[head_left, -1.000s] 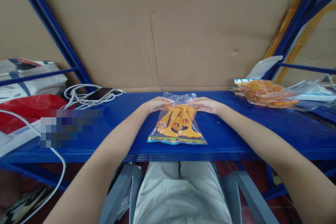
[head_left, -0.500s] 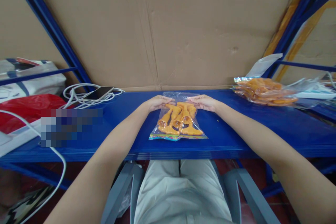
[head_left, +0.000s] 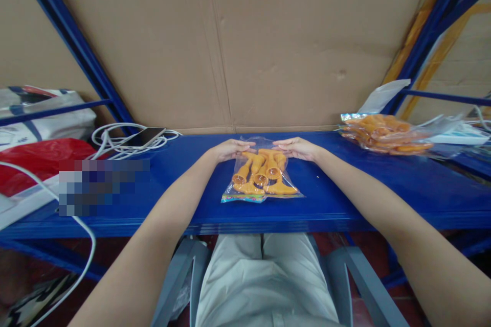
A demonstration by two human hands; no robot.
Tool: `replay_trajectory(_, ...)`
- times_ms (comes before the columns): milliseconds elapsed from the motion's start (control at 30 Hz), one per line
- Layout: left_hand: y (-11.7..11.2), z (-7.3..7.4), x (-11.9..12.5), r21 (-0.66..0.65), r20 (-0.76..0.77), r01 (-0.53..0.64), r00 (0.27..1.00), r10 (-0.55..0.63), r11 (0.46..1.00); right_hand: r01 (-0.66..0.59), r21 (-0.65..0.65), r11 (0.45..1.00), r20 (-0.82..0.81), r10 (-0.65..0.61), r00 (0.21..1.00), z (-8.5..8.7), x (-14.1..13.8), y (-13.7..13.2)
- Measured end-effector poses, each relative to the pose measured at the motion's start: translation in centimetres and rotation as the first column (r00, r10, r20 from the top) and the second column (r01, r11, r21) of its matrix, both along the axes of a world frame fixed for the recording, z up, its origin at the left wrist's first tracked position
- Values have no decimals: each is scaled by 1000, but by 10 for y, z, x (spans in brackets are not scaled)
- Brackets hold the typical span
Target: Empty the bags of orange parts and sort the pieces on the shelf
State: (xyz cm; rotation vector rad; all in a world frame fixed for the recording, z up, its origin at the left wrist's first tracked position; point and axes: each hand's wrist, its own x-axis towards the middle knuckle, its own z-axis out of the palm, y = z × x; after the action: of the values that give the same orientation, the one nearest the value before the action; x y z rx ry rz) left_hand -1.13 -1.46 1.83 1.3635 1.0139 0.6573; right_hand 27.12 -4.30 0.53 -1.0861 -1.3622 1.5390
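Note:
A clear plastic bag [head_left: 264,173] with several orange plastic pieces in it lies on the blue table [head_left: 184,173] in front of me. Some of the pieces look like small funnels or horns, others like curved handles. A colourful printed strip runs along the bag's near edge. My left hand [head_left: 230,149] pinches the far left corner of the bag between thumb and fingers. At the far right corner my right hand [head_left: 297,148] grips it in the same way.
More clear bags of orange pieces [head_left: 378,133] are piled at the right, by pale packets [head_left: 460,133]. To the left lie a phone [head_left: 148,136], coiled white cables [head_left: 103,138] and a red bag [head_left: 42,161]. A cardboard wall [head_left: 230,51] and blue frame posts [head_left: 76,46] bound the table.
The bag's near edge has shifted slightly away from me and to the right. Both hands keep hold of its far corners, almost unmoved.

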Motion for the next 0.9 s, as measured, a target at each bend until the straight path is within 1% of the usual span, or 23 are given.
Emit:
replay_trajectory(233,-1,1,1,-20,33,-8,999,8,1000,-3,26,1000,0,3,1000,-2,3,4)
replay_trajectory(367,0,0,2,3,30,-22,999,22,1000,-8,43,999,-3,8,1000,0,2,2)
replay_trajectory(600,1,-1,4,64,0,-55,998,55,996,51,60,997,12,-51,999,-1,2,2)
replay_trajectory(900,12,-9,2,110,5,0,1000,0,994,53,113,992,-1,-53,999,-6,4,7)
